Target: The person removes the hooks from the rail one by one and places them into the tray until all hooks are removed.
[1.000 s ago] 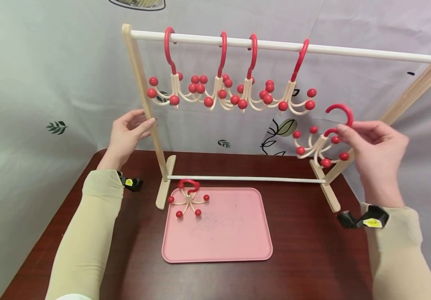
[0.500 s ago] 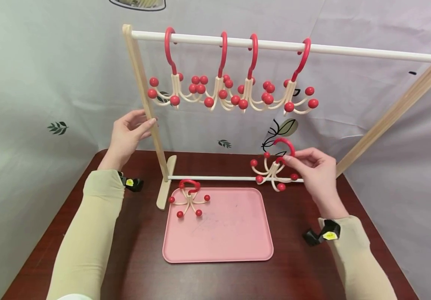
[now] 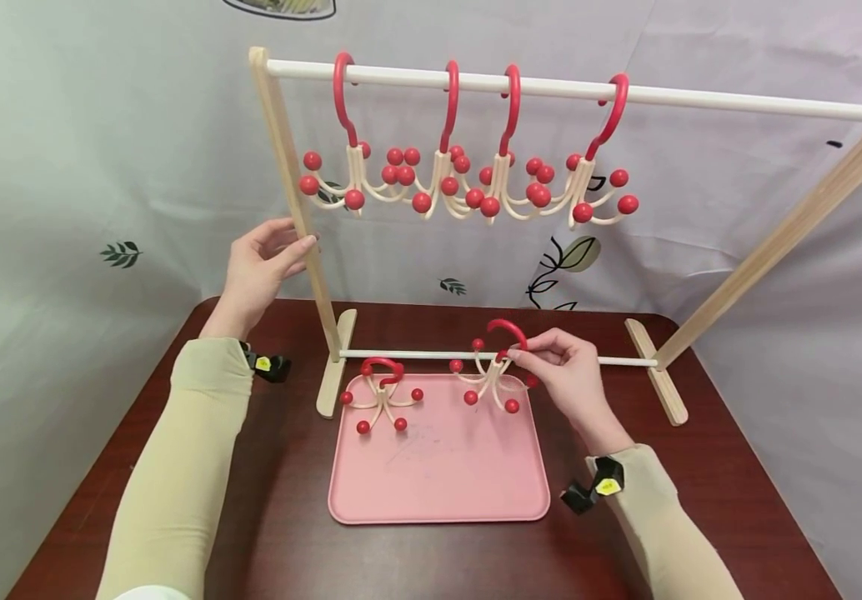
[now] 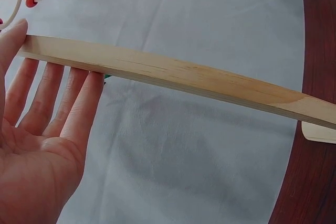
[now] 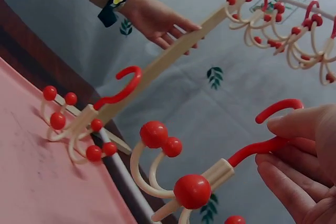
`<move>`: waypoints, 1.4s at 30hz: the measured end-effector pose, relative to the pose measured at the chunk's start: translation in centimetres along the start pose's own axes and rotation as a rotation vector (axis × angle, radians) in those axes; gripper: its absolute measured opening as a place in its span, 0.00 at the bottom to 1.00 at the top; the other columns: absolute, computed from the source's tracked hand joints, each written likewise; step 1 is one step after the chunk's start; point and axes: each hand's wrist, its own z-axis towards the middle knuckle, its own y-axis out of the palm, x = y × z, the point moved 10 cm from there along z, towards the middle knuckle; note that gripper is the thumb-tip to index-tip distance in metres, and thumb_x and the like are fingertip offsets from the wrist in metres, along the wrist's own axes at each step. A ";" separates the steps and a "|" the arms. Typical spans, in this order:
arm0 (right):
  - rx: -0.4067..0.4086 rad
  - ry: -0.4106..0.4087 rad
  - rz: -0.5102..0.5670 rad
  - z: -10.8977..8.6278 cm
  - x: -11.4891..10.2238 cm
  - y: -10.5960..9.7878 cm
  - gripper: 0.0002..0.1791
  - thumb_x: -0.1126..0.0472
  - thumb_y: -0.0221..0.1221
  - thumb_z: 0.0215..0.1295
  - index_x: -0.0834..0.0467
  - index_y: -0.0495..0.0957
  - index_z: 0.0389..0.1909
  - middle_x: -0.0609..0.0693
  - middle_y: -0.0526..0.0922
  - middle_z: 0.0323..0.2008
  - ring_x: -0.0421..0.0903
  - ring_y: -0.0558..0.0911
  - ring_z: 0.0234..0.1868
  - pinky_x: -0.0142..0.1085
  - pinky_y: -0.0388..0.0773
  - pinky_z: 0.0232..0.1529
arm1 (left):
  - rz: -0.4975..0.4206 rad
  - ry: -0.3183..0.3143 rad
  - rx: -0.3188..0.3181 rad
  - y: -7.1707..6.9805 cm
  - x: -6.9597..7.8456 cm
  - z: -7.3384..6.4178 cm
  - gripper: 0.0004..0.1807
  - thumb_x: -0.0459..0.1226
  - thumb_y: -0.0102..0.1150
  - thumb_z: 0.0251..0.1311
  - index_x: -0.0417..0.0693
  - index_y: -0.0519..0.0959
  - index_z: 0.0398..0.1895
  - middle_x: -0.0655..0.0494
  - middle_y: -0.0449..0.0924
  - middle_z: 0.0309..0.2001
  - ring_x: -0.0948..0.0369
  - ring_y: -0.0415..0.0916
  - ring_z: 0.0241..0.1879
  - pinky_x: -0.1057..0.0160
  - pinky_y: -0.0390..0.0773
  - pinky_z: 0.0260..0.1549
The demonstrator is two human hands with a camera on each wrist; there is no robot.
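My right hand (image 3: 566, 371) pinches the red hook of a cream hanger with curved, red-tipped arms (image 3: 493, 379), above the back right of a pink tray (image 3: 438, 475). In the right wrist view this hanger (image 5: 218, 174) tilts, thumb and fingers on its hook. A matching hanger (image 3: 382, 396) lies at the tray's back left. My left hand (image 3: 262, 262) holds the left wooden post of a rack (image 3: 318, 287). In the left wrist view the thumb is on one side of the post (image 4: 173, 72), the fairly straight fingers on the other.
Several matching hangers (image 3: 502, 171) hang from the rack's white top rod (image 3: 739, 102). A lower white rod (image 3: 431, 356) runs behind the tray. Wooden feet (image 3: 658, 375) stand on the dark red table (image 3: 288, 517). A pale patterned cloth (image 3: 416, 258) hangs behind.
My right hand has carried its hanger left and down, from beside the right post to above the tray. The rightmost hanging hanger has swung slightly. The left hand stays on its post.
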 end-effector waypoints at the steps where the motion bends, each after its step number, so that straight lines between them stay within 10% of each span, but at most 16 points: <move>1: -0.004 0.013 -0.004 -0.1 0.4 0.3 0.13 0.70 0.73 0.58 0.73 0.81 0.39 0.56 0.89 0.35 0.46 0.89 0.37 0.36 0.86 0.36 | 0.001 0.000 0.001 0.0 0.0 0.0 0.22 0.41 0.72 0.62 0.48 0.81 0.59 0.51 0.84 0.49 0.60 0.84 0.47 0.66 0.83 0.45; 13: -0.103 0.100 -0.052 -1.5 4.5 4.3 0.13 0.69 0.74 0.58 0.70 0.82 0.39 0.59 0.89 0.37 0.44 0.88 0.34 0.32 0.81 0.29 | 0.005 0.010 0.008 -0.1 -0.1 0.1 0.22 0.41 0.72 0.62 0.47 0.81 0.58 0.52 0.84 0.48 0.61 0.84 0.47 0.68 0.83 0.45; 42: -0.163 0.105 -0.010 -1.7 5.9 8.2 0.11 0.72 0.73 0.57 0.66 0.83 0.38 0.59 0.88 0.37 0.48 0.89 0.38 0.33 0.84 0.40 | -0.011 0.003 0.001 0.0 -0.1 0.1 0.22 0.42 0.72 0.62 0.47 0.81 0.58 0.52 0.84 0.49 0.60 0.83 0.48 0.67 0.83 0.45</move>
